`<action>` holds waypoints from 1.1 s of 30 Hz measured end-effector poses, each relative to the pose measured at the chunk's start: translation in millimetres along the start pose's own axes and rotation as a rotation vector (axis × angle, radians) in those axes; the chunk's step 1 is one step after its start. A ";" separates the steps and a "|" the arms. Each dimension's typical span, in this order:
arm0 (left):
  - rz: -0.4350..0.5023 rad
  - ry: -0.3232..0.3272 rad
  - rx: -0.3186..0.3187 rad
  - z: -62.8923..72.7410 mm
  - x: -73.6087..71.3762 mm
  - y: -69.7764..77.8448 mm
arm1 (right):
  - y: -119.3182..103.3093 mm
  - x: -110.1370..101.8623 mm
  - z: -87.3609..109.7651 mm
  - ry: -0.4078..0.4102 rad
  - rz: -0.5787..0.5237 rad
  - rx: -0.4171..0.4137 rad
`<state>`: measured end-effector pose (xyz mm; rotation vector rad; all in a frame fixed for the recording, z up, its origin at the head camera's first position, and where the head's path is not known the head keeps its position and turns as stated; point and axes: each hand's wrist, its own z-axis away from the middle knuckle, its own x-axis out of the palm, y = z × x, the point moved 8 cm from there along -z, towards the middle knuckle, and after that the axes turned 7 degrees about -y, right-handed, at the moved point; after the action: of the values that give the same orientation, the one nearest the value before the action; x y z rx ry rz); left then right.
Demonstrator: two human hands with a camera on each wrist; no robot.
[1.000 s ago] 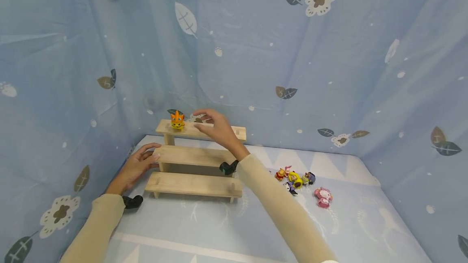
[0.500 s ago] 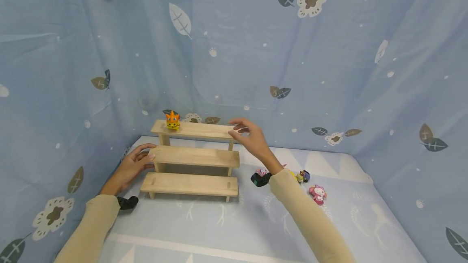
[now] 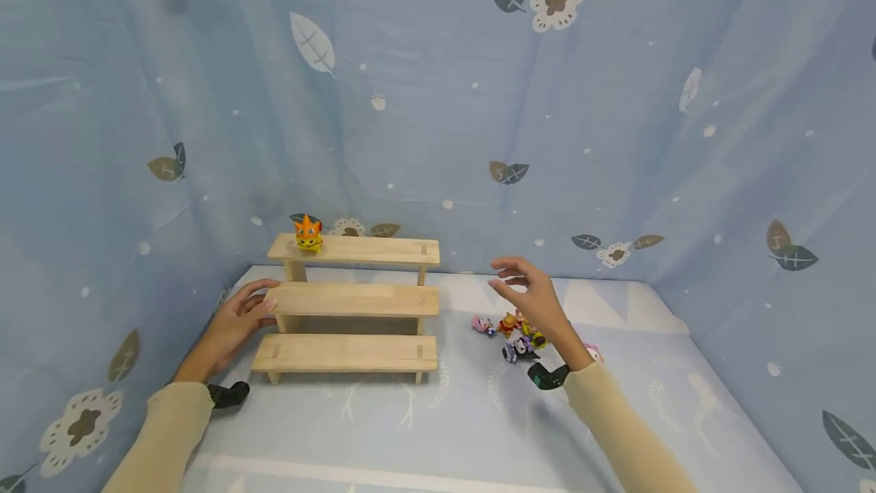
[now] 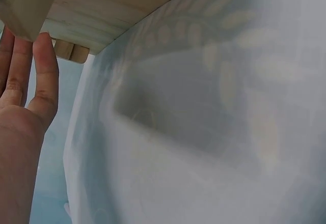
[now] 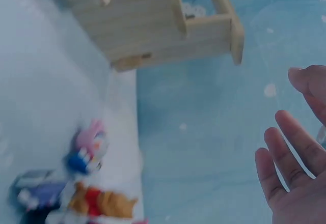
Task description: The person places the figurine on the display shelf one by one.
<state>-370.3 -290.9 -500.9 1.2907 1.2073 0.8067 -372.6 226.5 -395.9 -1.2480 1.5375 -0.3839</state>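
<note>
A three-tier wooden display stand (image 3: pixel 352 299) is on the left of the bed-like surface. My left hand (image 3: pixel 233 326) holds the left end of its middle tier, the thumb at the front corner and the fingertips behind it. In the left wrist view the fingers (image 4: pixel 47 76) reach up to the wood, their tips partly hidden by it. A yellow figurine with an orange spiky top (image 3: pixel 309 234) stands at the left of the top tier. My right hand (image 3: pixel 537 303) hovers with loosely bent fingers and nothing in them, above a cluster of small figurines.
In the cluster are a Winnie-the-Pooh figurine (image 5: pixel 99 202), a pink-and-blue figurine (image 3: pixel 483 325) and a purple-and-black figurine (image 3: pixel 520 349). A pink figurine (image 3: pixel 592 353) is mostly hidden behind the right wrist. Blue patterned curtains (image 3: pixel 438 135) enclose the back and sides.
My right hand has moved right and down from beside the yellow figurine on the top tier to over the figurine cluster. My left hand stays at the stand. The head view has shifted slightly.
</note>
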 end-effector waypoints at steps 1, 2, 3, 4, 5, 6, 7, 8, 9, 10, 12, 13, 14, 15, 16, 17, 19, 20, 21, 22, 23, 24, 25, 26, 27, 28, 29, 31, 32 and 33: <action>0.007 0.001 0.004 0.5 -0.3 0.0 | 4.6 -4.4 6.0 0.003 0.008 0.017; 0.010 -0.001 0.007 0.6 -0.3 0.0 | 9.5 -8.7 12.5 0.006 0.021 0.037; 0.013 -0.004 0.011 0.3 0.0 0.2 | 15.1 -13.1 19.3 0.011 0.044 0.056; 0.014 -0.005 0.014 1.3 -0.7 1.0 | 19.5 -16.6 26.0 0.016 0.060 0.074; 0.019 -0.006 0.017 1.9 -1.4 1.5 | 24.4 -20.5 32.9 0.022 0.069 0.089; 0.023 -0.007 0.020 2.1 -1.9 2.0 | 28.7 -24.3 39.9 0.026 0.073 0.104; 0.025 -0.006 0.021 1.9 -2.4 2.2 | 33.5 -28.2 47.1 0.033 0.077 0.117; 0.024 -0.009 0.023 1.6 -2.3 2.5 | 38.4 -32.4 54.3 0.039 0.082 0.132; 0.024 -0.012 0.022 1.3 -2.1 2.6 | 43.2 -36.8 61.4 0.049 0.084 0.147; 0.020 -0.015 0.022 0.9 -1.7 2.6 | 47.6 -41.2 68.5 0.060 0.081 0.166; 0.016 -0.017 0.017 0.7 -1.1 2.1 | 57.6 -48.9 82.0 0.078 0.083 0.205; 0.012 -0.017 0.014 0.9 -0.8 1.9 | 62.8 -52.5 88.1 0.087 0.084 0.224; 0.011 -0.017 0.010 1.1 -0.6 1.8 | 67.8 -55.7 93.8 0.093 0.082 0.242; 0.010 -0.015 0.008 1.3 -0.4 1.7 | 72.6 -58.7 99.2 0.099 0.085 0.261; 0.007 -0.012 0.007 1.4 -0.3 1.7 | 77.5 -61.5 104.3 0.104 0.091 0.281; 0.006 -0.011 0.006 1.4 -0.1 1.8 | 82.0 -64.0 109.0 0.107 0.100 0.302; 0.005 -0.007 0.006 1.2 0.2 2.2 | 89.3 -68.2 117.8 0.114 0.123 0.335; 0.005 -0.006 0.008 0.9 0.4 2.4 | 92.2 -70.2 122.0 0.119 0.130 0.351; 0.003 -0.008 0.008 0.9 0.7 2.5 | 94.7 -72.2 125.6 0.128 0.141 0.367; 0.005 -0.009 0.005 1.0 0.9 2.2 | 96.8 -73.8 128.7 0.133 0.147 0.379; 0.003 -0.011 0.002 1.4 1.0 2.0 | 98.6 -75.3 131.1 0.139 0.154 0.387; -0.001 -0.008 -0.002 2.0 0.7 1.4 | 99.9 -76.5 133.0 0.141 0.163 0.391; -0.004 -0.007 -0.006 2.9 0.4 0.8 | 101.2 -77.6 134.5 0.144 0.167 0.397; -0.006 -0.005 -0.009 3.7 0.0 0.3 | 102.9 -78.6 136.0 0.144 0.170 0.403; -0.009 -0.003 -0.011 4.5 -0.4 0.2 | 104.0 -79.6 137.5 0.146 0.180 0.409; -0.012 -0.001 -0.009 5.0 -0.7 0.5 | 105.2 -80.5 139.3 0.148 0.184 0.415; -0.014 -0.002 -0.006 5.2 -0.8 1.2 | 106.6 -81.5 141.3 0.151 0.185 0.423; -0.012 -0.004 0.002 4.7 -1.1 2.5 | 108.4 -83.1 145.5 0.157 0.174 0.437; -0.012 -0.003 0.003 4.2 -1.4 3.0 | 109.4 -83.9 147.5 0.162 0.165 0.443; -0.011 -0.003 0.002 3.9 -1.7 3.5 | 109.8 -84.4 149.1 0.166 0.155 0.444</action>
<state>-366.3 -293.0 -497.7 1.2859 1.2122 0.7952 -310.0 394.1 -492.9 -0.7613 1.5672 -0.6975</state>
